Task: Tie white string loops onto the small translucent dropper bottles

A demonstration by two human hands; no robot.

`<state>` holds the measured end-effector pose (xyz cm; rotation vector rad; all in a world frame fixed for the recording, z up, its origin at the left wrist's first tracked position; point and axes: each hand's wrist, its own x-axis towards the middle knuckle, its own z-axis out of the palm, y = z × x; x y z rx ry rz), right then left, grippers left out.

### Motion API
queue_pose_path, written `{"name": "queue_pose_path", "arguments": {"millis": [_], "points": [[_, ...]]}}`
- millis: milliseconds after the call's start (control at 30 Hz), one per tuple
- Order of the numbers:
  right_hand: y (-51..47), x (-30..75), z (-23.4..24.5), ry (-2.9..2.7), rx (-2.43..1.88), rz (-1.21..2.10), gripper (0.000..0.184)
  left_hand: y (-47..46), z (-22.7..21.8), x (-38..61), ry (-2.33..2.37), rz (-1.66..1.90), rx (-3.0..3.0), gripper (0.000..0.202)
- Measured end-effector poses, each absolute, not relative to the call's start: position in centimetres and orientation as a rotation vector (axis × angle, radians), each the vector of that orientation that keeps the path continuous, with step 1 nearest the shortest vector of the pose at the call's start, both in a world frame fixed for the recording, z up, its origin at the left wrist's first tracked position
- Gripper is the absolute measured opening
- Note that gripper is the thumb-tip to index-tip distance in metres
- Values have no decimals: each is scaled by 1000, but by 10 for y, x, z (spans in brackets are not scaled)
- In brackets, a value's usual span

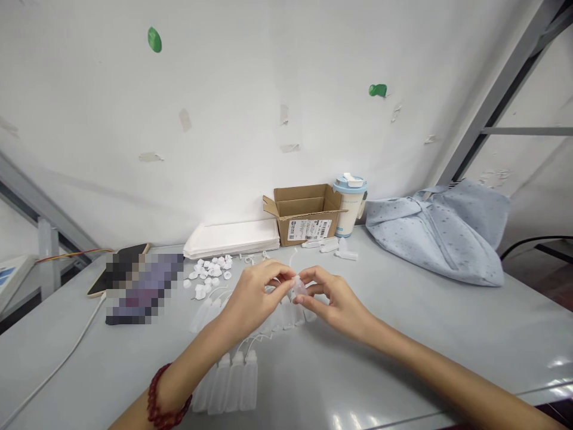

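- Because the small translucent bottle (298,289) is narrow, it seems, it is held by fingertips alone, raised above the middle of the desk (403,370).
- Left hand (255,292): thumb and finger pinched on its far-left edge. Right hand (338,298): thumb and fingers clamped about its right side, presumably steadying it.
- White caps (213,269) heaped left of the hands, probably for easy reach; near-left bottles (237,382) lie side by side, likely to keep count.
- Second row of bottles (275,319) partly hidden beneath the hands; number uncertain.
- Held bottle's tip covered by fingers; fit unreadable. Left forearm overlaps the near-left bottles.
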<state>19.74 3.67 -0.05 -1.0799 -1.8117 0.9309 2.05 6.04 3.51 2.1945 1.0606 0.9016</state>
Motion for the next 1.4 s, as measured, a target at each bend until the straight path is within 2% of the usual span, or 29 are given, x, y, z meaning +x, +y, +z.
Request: {"name": "queue_pose_path", "arguments": {"millis": [167, 467, 667, 867, 1167, 1400], "points": [[38, 198, -1, -1691, -1025, 1145, 23, 57, 32, 21, 980, 945, 2436, 16], [41, 197, 3, -1502, -961, 1396, 30, 59, 33, 14, 934, 818, 2487, 19], [43, 200, 6, -1431, -918, 1435, 23, 59, 34, 14, 865, 788, 2519, 27], [42, 199, 5, -1360, -819, 1551, 26, 57, 34, 16, 860, 755, 2571, 40], [41, 197, 3, -1445, -866, 1468, 23, 57, 33, 16, 849, 825, 2661, 33], [34, 193, 0, -1727, -958, 1388, 20, 37, 29, -2, 913, 714, 2697, 39]]}}
